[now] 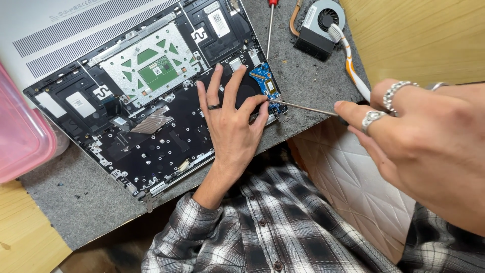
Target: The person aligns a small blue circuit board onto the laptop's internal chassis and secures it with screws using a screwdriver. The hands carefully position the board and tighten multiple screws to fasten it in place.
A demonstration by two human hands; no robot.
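Head view: a screwdriver [303,107] was gripped in the closed right hand [419,146], its tip set at the blue board [266,83], which was steadied by the open, empty left hand [233,121]. The laptop [151,101] was already opened and the fan [319,23] laid aside; the board was judged still mounted.
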